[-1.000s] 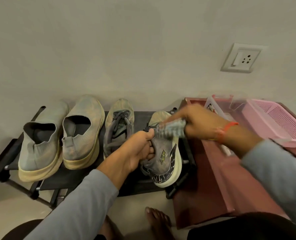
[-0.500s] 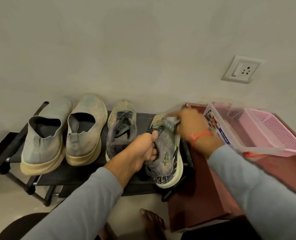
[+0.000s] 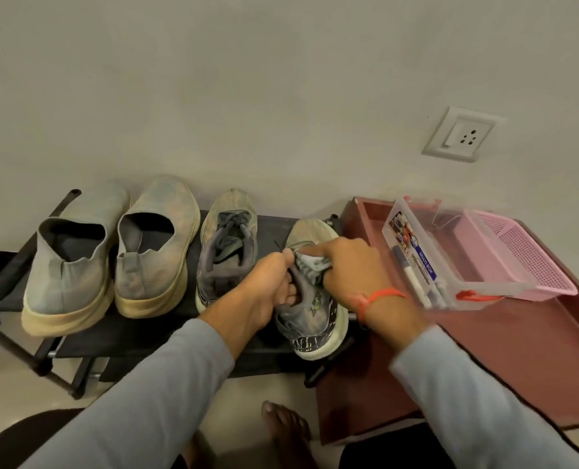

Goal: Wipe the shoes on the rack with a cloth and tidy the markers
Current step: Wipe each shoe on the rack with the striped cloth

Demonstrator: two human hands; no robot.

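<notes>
Several dusty shoes stand on a low black rack [image 3: 152, 340]. At its right end, my left hand [image 3: 267, 289] grips the collar of a grey laced sneaker [image 3: 315, 316]. My right hand [image 3: 352, 265] holds a crumpled grey cloth [image 3: 310, 264] against that sneaker's tongue area. Its twin, a second laced sneaker [image 3: 227, 248], sits just to the left. A clear plastic box [image 3: 426, 262] on the red table holds markers [image 3: 413, 282].
Two grey slip-on shoes [image 3: 78, 262] fill the rack's left half. A pink mesh basket [image 3: 518, 258] stands behind the clear box on the red tray-topped table [image 3: 504, 360]. A wall socket [image 3: 460, 135] is above. My bare foot [image 3: 288, 434] is on the floor below.
My right hand with the cloth has moved from the sneaker's toe back toward its tongue, closer to my left hand. The view has shifted slightly.
</notes>
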